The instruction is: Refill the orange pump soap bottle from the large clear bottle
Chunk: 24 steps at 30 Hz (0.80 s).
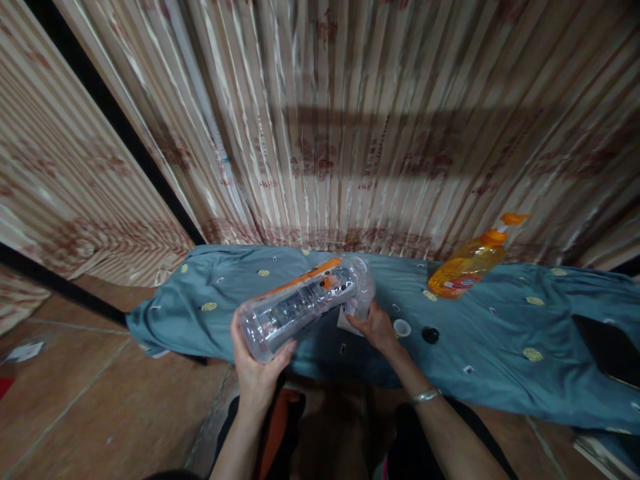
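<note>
We see the left hand (pixel 257 373) wrapped around the base of a clear plastic bottle (pixel 305 303), palm underneath and thumb curled over the rim at the near end, so the bottle lies nearly on its side above the near edge of the table, its base pointing toward seven o'clock and its mouth toward two o'clock. An orange strip runs along the upper side of the bottle, and printed labelling shows through the clear wall. The right hand (pixel 376 328) closes on the far, narrow end of the bottle from below, fingers pressed to it together with a small white piece that we cannot identify; a thin bracelet (pixel 425 396) sits on that wrist. Under both hands spreads a blue-grey cloth (pixel 500 333) with small yellow motifs, draped over the table. Just beside the right hand, at three o'clock from it, a small white cap (pixel 401 327) rests on the cloth, and a small black cap (pixel 431 335) lies just past it in the same direction. Farther off toward two o'clock, an orange pump bottle (pixel 470 263) stands tilted against the striped curtain (pixel 350 133) that hangs behind the table. Brown floor tiles (pixel 90 400) show at eight o'clock.
</note>
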{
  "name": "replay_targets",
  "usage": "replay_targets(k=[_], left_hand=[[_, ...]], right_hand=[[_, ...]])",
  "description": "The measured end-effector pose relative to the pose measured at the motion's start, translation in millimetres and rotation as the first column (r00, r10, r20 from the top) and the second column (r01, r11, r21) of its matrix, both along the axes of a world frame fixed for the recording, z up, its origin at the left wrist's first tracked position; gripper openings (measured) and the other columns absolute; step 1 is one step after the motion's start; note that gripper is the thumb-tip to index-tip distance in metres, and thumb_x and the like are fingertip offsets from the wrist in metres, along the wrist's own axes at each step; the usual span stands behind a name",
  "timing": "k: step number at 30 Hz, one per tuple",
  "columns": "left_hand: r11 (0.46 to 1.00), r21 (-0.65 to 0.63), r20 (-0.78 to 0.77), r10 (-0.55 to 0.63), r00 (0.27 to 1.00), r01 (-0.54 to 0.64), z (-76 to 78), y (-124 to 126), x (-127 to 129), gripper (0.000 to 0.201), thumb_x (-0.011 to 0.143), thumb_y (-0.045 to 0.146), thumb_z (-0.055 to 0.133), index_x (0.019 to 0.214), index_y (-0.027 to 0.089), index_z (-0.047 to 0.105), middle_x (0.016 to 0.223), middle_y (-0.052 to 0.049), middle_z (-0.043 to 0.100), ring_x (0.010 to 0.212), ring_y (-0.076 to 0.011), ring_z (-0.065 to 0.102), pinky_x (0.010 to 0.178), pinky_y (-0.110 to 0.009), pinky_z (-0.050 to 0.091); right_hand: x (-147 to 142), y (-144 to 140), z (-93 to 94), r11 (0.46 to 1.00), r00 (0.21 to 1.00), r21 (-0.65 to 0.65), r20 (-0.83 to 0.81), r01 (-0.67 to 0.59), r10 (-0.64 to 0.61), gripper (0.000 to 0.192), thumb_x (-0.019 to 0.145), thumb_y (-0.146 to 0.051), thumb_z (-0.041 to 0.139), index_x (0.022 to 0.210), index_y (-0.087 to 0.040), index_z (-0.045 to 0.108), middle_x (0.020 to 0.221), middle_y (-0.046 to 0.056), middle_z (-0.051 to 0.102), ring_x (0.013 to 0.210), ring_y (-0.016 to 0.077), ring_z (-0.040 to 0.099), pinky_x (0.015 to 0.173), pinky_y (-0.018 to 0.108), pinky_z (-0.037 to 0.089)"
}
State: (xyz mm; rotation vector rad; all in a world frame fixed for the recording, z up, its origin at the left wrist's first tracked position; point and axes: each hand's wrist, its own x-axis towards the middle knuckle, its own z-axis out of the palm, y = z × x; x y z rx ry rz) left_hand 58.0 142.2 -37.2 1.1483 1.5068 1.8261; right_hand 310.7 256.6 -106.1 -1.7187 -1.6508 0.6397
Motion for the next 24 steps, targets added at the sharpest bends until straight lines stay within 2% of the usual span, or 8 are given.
replay_targets(k=[5,12,14,20,24], left_hand=[[1.000,0.021,-0.024,0.006,1.000,-0.005,2.2,0,1,0.105,0.054,0.039,0.101,0.145,0.025,0.049,0.140,-0.016,0.062,0.122,-0.0336,0.070,0.105,-0.049,0.059],[0.996,0.047,0.006,0.069,0.998,-0.069,11.7,-1,17,0.103,0.056,0.048,0.099,0.144,0.025,0.052,0.146,-0.017,0.060,0.133,-0.0370,0.064,0.114,-0.053,0.052],[0.994,0.067,0.010,0.090,0.996,-0.091,12.8,-1,18,0.102,0.058,0.049,0.098,0.145,0.025,0.052,0.147,-0.017,0.060,0.132,-0.0362,0.065,0.112,-0.052,0.053],[0.999,0.033,-0.054,0.028,0.998,-0.026,10.2,-1,8,0.103,0.056,0.041,0.100,0.144,0.023,0.051,0.142,-0.018,0.064,0.121,-0.0320,0.070,0.102,-0.045,0.059],[0.994,0.036,0.001,0.099,0.995,-0.098,11.2,-2,15,0.104,0.060,0.051,0.097,0.149,0.024,0.050,0.147,-0.017,0.060,0.119,-0.0306,0.070,0.100,-0.043,0.060]], right_hand=[[0,0,0.1,1.000,1.000,-0.016,0.007,0.005,-0.004,0.056,0.077,-0.040,0.077,0.127,-0.016,0.066,0.110,0.019,0.083,0.105,0.0414,0.081,0.092,0.051,0.065],[2,1,-1.2,1.000,1.000,-0.012,0.009,-0.012,0.012,0.055,0.078,-0.039,0.078,0.128,-0.017,0.067,0.109,0.017,0.083,0.105,0.0402,0.081,0.092,0.051,0.066],[2,1,-1.2,1.000,1.000,-0.017,0.020,-0.015,0.016,0.054,0.079,-0.038,0.078,0.127,-0.017,0.066,0.110,0.018,0.083,0.105,0.0402,0.081,0.093,0.051,0.065],[1,2,-1.0,1.000,0.999,-0.011,0.030,-0.010,0.010,0.055,0.079,-0.038,0.076,0.127,-0.015,0.066,0.108,0.020,0.083,0.102,0.0414,0.081,0.089,0.051,0.066],[0,3,-6.6,1.000,0.999,0.001,0.044,-0.005,0.005,0.054,0.079,-0.037,0.075,0.126,-0.012,0.066,0.106,0.022,0.083,0.101,0.0432,0.081,0.087,0.054,0.066]])
